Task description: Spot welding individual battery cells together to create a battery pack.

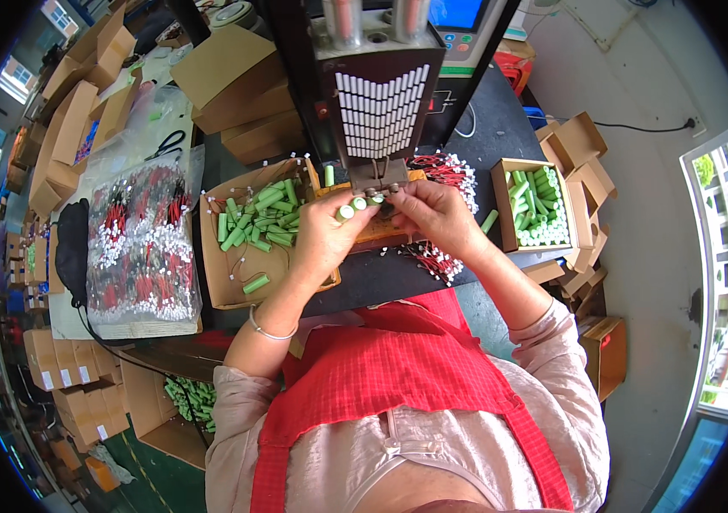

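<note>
Two green cylindrical battery cells [352,208] show their pale ends at the fingers of my left hand [324,229], which is closed on them. My right hand [442,217] has thumb and fingertips pinched together just beside these cells; whatever lies in the pinch is too small to make out. Both hands meet right under the electrodes of a black spot welding machine [381,111], over a small orange-brown work block [398,229]. Another green cell [329,175] stands upright behind my left hand.
Left, a cardboard tray [225,295] holds loose green cells, some with wires. Right, a box [501,244] is packed with cells. Red-and-black wire leads with white connectors [445,175] lie behind and below my right hand. A bag of leads [141,248] and scissors [167,144] are further left.
</note>
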The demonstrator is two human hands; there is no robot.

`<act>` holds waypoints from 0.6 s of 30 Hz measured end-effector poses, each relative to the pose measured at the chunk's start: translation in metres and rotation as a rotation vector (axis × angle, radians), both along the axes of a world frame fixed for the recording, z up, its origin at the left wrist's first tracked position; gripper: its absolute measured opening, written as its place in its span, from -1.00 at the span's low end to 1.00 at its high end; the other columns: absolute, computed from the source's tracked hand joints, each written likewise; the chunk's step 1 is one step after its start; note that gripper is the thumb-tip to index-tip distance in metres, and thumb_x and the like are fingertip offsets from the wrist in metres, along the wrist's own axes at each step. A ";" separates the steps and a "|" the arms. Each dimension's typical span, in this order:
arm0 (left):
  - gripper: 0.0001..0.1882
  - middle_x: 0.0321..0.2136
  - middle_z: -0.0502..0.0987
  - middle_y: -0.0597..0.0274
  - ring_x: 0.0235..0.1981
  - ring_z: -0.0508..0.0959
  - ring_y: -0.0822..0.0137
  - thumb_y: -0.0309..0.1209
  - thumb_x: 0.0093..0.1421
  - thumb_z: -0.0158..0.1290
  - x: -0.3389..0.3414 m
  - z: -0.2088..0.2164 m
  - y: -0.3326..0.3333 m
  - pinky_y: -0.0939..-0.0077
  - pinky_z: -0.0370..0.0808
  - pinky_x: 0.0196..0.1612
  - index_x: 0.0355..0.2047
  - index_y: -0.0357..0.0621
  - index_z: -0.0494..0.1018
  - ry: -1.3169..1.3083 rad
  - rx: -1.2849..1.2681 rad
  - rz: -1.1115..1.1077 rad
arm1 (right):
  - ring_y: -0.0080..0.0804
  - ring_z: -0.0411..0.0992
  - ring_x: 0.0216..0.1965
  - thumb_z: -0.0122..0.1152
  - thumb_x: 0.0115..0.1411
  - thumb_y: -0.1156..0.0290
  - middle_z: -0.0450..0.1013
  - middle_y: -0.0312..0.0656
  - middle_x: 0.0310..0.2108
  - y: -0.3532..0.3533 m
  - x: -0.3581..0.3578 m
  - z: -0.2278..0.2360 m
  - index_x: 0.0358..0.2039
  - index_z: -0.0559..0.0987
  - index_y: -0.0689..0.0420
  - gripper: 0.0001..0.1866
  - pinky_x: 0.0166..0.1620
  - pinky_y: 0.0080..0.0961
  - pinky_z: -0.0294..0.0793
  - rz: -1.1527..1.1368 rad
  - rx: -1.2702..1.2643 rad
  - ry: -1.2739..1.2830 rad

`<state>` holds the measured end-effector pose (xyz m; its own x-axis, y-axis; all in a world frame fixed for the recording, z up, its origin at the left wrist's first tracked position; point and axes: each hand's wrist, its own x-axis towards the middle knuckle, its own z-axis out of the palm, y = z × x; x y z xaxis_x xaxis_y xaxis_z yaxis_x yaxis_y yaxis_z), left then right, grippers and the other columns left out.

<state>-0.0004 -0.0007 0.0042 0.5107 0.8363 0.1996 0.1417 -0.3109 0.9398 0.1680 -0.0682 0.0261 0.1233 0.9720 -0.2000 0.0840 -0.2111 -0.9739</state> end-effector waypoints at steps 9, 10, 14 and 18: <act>-0.71 -0.45 0.36 0.44 -0.48 0.31 0.61 -0.41 0.12 0.06 -0.089 -0.007 0.044 0.75 0.28 -0.42 -0.15 -0.22 0.39 -0.080 -0.308 0.242 | -0.34 0.47 -0.46 0.17 -0.03 0.54 0.45 -0.13 -0.51 -0.035 0.099 -0.024 -0.47 0.53 0.22 -0.93 -0.37 -0.53 0.43 -0.118 0.218 -0.752; -0.74 -0.50 0.32 0.46 -0.51 0.28 0.61 -0.39 0.14 0.03 -0.093 -0.008 0.041 0.75 0.25 -0.45 -0.16 -0.19 0.39 -0.066 -0.325 0.230 | -0.33 0.45 -0.47 0.17 -0.03 0.54 0.43 -0.13 -0.52 -0.040 0.100 -0.032 -0.48 0.53 0.21 -0.94 -0.37 -0.51 0.43 -0.067 0.192 -0.784; -0.74 -0.56 0.33 0.46 -0.57 0.29 0.60 -0.36 0.16 0.01 -0.096 -0.008 0.030 0.72 0.28 -0.50 -0.16 -0.19 0.42 0.176 -0.252 0.145 | -0.24 0.43 -0.39 0.16 -0.04 0.47 0.37 -0.16 -0.49 -0.049 0.091 -0.055 -0.48 0.50 0.17 -0.91 -0.33 -0.39 0.43 0.034 0.147 -1.135; -0.71 -0.58 0.35 0.44 -0.57 0.30 0.62 -0.34 0.16 0.01 -0.086 0.003 0.020 0.72 0.30 -0.48 -0.12 -0.18 0.42 0.239 -0.260 0.086 | -0.18 0.42 -0.39 0.13 -0.05 0.45 0.37 -0.14 -0.49 -0.045 0.093 -0.074 -0.50 0.50 0.15 -0.92 -0.33 -0.33 0.42 0.004 0.210 -1.293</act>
<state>-0.0867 0.0195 0.0076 0.4428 0.8853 -0.1421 0.3820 -0.0428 0.9232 0.2612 -0.1128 -0.0480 0.1077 0.9709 0.2141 0.9771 -0.0637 -0.2029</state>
